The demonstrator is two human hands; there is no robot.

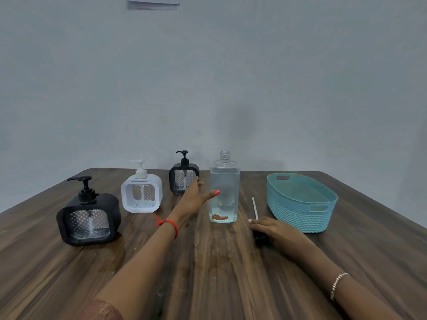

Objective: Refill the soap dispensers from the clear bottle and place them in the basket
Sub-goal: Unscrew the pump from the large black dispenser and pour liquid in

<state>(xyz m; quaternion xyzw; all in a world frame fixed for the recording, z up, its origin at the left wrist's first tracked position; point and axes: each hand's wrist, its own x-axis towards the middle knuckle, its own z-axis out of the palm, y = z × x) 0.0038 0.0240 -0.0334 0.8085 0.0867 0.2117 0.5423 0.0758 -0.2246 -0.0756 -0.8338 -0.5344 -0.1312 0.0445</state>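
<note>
Dark wooden table (208, 273) against a plain grey wall. Left of the left hand stand a large black dispenser (89, 218) and a white dispenser (141, 195), both with pumps fitted. Left hand (194, 197) is spread, holding nothing, fingertips at the far black dispenser (184, 179), thumb just beside the clear bottle (224, 192). The bottle stands upright, uncapped, between both hands. Right hand (275, 229) curls over a black pump head (260, 239), its white tube (254, 207) pointing away. Teal basket (298, 215) sits just right of that hand.
</note>
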